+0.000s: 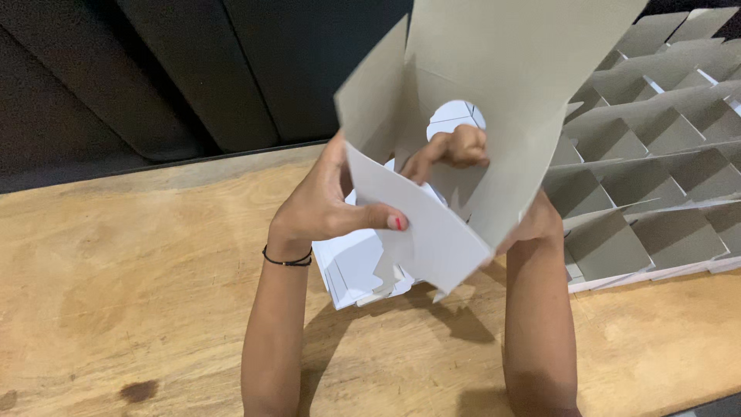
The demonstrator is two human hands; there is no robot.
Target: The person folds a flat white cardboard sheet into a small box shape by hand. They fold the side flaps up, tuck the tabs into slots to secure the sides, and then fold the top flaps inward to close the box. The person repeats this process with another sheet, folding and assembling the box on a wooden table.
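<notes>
A person's two hands hold a half-folded carton blank (pixel 494 85) of grey card with a white outer face, raised above the middle of the wooden table (pixel 139 255).

The left hand (pixel 328 205) is closed on the near white flap (pixel 432 232) of the blank, thumb pressed flat on its outer face and the other fingers hidden behind it. A thin black band (pixel 287 261) circles that wrist.

The right hand (pixel 532 224) is mostly hidden behind the grey panel; it grips the blank from the far side, and some of its fingers (pixel 455 148) curl through to the inner side, just below a round cut-out (pixel 457 116) in the panel. How firmly the hidden part of the hand grips cannot be told.

Under the raised blank, on the table between the two forearms, lies a stack of flat white blanks (pixel 359 266), partly covered by the flap and the left hand.

Toward the right edge of the table lies a wide spread of flat grey blanks (pixel 648 185), overlapping one another in rows that reach to the far right corner. Beyond the far edge of the table stands a dark panelled surface (pixel 193 69).
</notes>
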